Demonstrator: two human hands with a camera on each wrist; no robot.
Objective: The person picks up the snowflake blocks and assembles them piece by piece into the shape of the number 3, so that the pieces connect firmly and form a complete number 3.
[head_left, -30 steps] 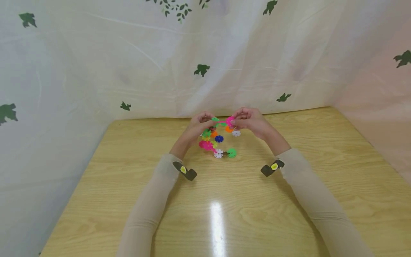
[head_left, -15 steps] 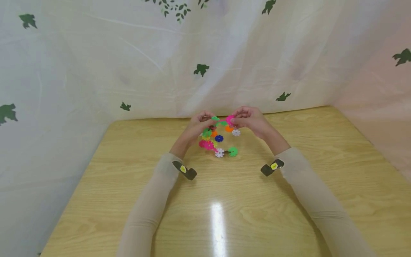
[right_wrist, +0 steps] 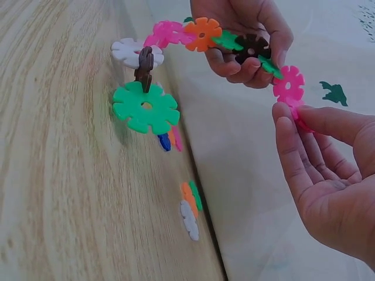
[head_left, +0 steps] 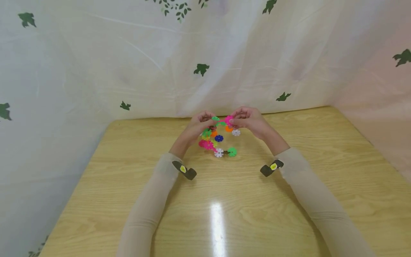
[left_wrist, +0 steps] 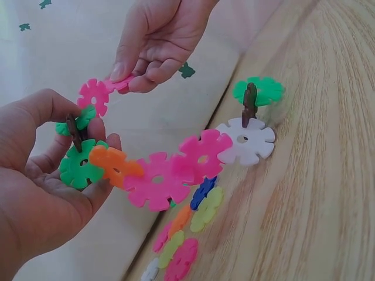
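Note:
A chain of slotted plastic snowflake discs (left_wrist: 158, 196) in pink, orange, green, brown and white is strung between both hands. My left hand (head_left: 199, 126) grips it around a green disc (left_wrist: 75, 170) and a brown disc (right_wrist: 243, 44), fingers curled behind them. At the chain's other stretch, my right hand (head_left: 253, 123) pinches the last pink disc (right_wrist: 302, 122) between thumb and fingertips. That disc is joined to another pink disc (right_wrist: 282, 93) leading to the left hand. The free end hangs toward the wearer, ending in a white disc (left_wrist: 258, 149), a brown one and a green disc (right_wrist: 132, 114).
Several loose discs lie on the wooden table (head_left: 257, 214) under the chain, among them a blue disc (head_left: 219, 138), a white disc (head_left: 236, 132) and a yellow disc (left_wrist: 206, 211). A pale curtain (head_left: 144, 71) with leaf and bird shapes hangs behind the table's far edge.
Both hands keep almost the same place and grip. The pink disc in the right hand has shifted very slightly left, and the hanging end has swayed a little.

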